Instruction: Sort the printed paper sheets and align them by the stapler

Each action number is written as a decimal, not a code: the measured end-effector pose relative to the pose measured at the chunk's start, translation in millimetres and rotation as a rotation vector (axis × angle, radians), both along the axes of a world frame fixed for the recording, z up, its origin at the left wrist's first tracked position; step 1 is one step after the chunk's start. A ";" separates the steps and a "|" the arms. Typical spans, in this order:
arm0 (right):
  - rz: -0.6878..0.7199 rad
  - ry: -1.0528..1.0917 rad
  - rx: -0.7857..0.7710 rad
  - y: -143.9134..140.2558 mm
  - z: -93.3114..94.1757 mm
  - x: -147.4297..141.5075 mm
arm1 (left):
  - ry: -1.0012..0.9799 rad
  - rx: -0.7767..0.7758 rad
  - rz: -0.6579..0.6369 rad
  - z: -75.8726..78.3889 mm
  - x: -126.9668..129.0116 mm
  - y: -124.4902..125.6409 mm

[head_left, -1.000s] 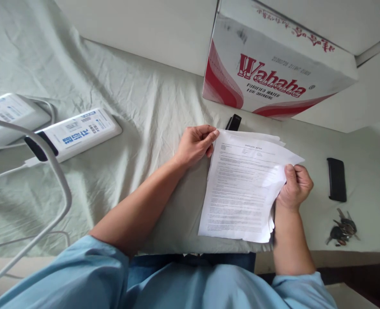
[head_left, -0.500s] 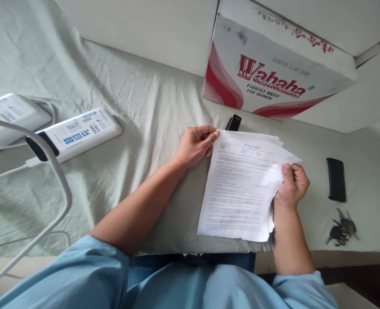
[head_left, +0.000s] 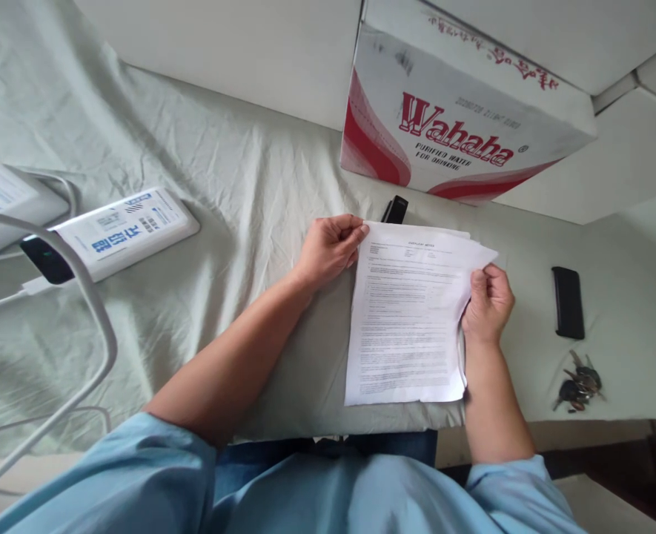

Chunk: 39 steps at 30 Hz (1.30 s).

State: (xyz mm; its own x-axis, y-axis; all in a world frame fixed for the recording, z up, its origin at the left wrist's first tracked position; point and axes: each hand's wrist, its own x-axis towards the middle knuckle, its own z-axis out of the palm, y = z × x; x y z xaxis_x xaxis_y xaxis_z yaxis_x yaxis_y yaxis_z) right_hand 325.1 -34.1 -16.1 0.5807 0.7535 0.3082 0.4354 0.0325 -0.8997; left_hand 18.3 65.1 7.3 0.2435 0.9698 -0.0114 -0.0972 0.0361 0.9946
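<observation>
A small stack of printed paper sheets (head_left: 405, 319) is held between my two hands over the front part of the cloth-covered table. My left hand (head_left: 330, 248) pinches the top left corner between thumb and fingers. On the right edge, near the top, my right hand (head_left: 488, 300) grips the sheets with the thumb on top. The sheets' edges are slightly out of line at the top and right. Just behind the top edge lies a black object (head_left: 395, 210), possibly a stapler, partly hidden by the paper.
A Wahaha water carton (head_left: 461, 126) stands at the back. To the right lie a black phone-like slab (head_left: 568, 302) and a bunch of keys (head_left: 580, 382). White power banks (head_left: 124, 230) with cables (head_left: 102, 319) are on the left of the green cloth (head_left: 239, 170).
The sheets now lie more evenly on one another, and their right edge has drawn in a little. Both hands keep their hold. The whole view has shifted slightly.
</observation>
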 end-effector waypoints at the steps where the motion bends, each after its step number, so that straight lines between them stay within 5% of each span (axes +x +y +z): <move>1: 0.040 0.013 -0.013 0.8 -1.8 1.9 | 0.006 0.001 0.000 -0.3 0.0 0.2; 10: 0.273 0.180 -0.186 0.8 -1.2 10.1 | 0.010 0.004 0.001 -2.7 0.9 0.9; 23: 0.150 0.272 -0.125 -6.9 12.7 6.3 | 0.043 -0.028 -0.071 7.3 -1.3 -1.1; 33: 0.119 0.249 -0.031 -0.9 8.5 2.6 | 0.151 -0.021 -0.318 12.0 -5.3 -3.0; 39: 0.098 0.161 0.004 -3.3 16.4 4.5 | 0.182 -0.017 -0.351 12.8 -8.0 -2.0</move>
